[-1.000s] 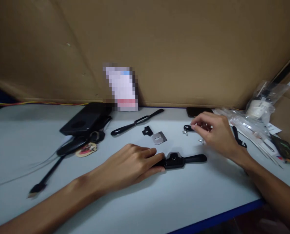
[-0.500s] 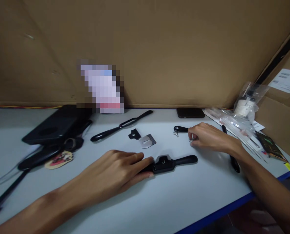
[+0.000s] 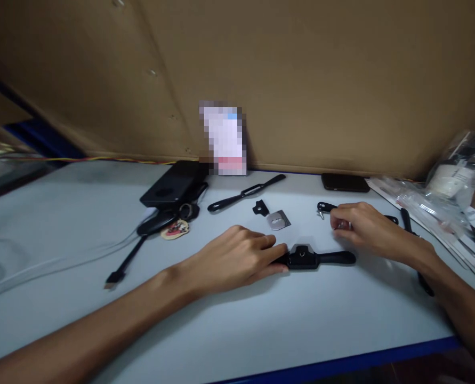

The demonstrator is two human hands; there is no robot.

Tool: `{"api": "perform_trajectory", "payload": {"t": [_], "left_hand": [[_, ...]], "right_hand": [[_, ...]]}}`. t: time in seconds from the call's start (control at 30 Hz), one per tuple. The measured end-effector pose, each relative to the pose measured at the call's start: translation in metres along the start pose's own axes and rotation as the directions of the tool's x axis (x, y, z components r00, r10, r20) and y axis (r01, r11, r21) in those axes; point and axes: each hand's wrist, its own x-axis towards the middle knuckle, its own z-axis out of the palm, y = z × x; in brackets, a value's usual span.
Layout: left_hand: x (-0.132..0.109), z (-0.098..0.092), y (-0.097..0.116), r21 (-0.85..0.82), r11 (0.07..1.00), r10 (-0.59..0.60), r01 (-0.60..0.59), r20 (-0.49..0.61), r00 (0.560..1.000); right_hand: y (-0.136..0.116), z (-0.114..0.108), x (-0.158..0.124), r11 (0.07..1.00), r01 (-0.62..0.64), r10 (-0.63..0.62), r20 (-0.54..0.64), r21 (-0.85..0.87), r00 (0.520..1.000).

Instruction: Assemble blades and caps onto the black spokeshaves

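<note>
My left hand (image 3: 241,258) is wrapped round the left handle of a black spokeshave (image 3: 303,258) lying on the table. Its body and right handle show beyond my fingers. My right hand (image 3: 359,226) is in a pinch over the table, right of the spokeshave's body; whatever sits between its fingertips is too small to make out. Behind it lies a black handled part (image 3: 327,207), partly hidden, with a small silver screw (image 3: 321,214) beside it. A metal blade (image 3: 278,220) and a small black cap plate (image 3: 260,207) lie behind the spokeshave. Further back is another black spokeshave frame (image 3: 247,193).
A black box (image 3: 173,184), a cable with a USB plug (image 3: 115,277) and a round keychain charm (image 3: 176,229) lie on the left. A blurred-out upright screen (image 3: 226,138) leans on the cardboard wall (image 3: 301,80). A phone (image 3: 345,182) and plastic bags (image 3: 413,200) are at the back right.
The view has swung left, so everything sits further right. My right fingers have closed near where a small silver piece showed. My left hand keeps its hold on the spokeshave.
</note>
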Motion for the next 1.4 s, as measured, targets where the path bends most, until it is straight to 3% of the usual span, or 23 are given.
{"api": "perform_trajectory", "payload": {"t": [0.13, 0.23, 0.37, 0.53, 0.7, 1.03, 1.1, 1.23, 1.4], "left_hand": [[0.000, -0.001, 0.000, -0.003, 1.000, -0.001, 0.001, 0.007, 1.000], [0.001, -0.001, 0.000, -0.009, 1.000, -0.003, 0.003, 0.011, 1.000], [0.002, -0.001, 0.001, -0.020, 1.000, -0.010, 0.011, 0.021, 1.000], [0.002, -0.001, 0.001, -0.003, 1.000, -0.007, 0.007, 0.012, 1.000], [0.002, -0.001, 0.001, 0.006, 1.000, -0.015, 0.015, 0.014, 1.000], [0.002, -0.002, 0.000, 0.021, 1.000, 0.006, -0.006, 0.001, 1.000], [0.002, -0.001, 0.000, 0.014, 1.000, 0.011, -0.011, 0.001, 1.000], [0.003, 0.000, -0.001, -0.007, 1.000, 0.010, -0.010, -0.030, 0.999], [0.002, 0.001, -0.001, -0.004, 1.000, 0.008, -0.008, -0.019, 1.000]], "right_hand": [[-0.023, 0.010, 0.001, 0.957, 0.125, -0.079, -0.182, 0.263, 0.980], [-0.039, 0.021, -0.001, 0.923, 0.210, -0.130, -0.251, 0.321, 0.959], [-0.048, 0.033, -0.003, 0.923, 0.268, -0.185, -0.293, 0.277, 0.938], [-0.044, 0.042, 0.000, 0.931, 0.353, -0.300, -0.368, 0.087, 0.880], [-0.043, 0.046, 0.001, 0.914, 0.405, -0.383, -0.333, -0.005, 0.861], [-0.044, 0.053, 0.003, 0.931, 0.364, -0.317, -0.425, 0.031, 0.848], [-0.045, 0.052, 0.003, 0.938, 0.344, -0.298, -0.420, 0.038, 0.857], [-0.046, 0.049, 0.005, 0.937, 0.279, -0.179, -0.400, 0.209, 0.899], [-0.044, 0.050, 0.007, 0.923, 0.310, -0.204, -0.393, 0.229, 0.897]]}}
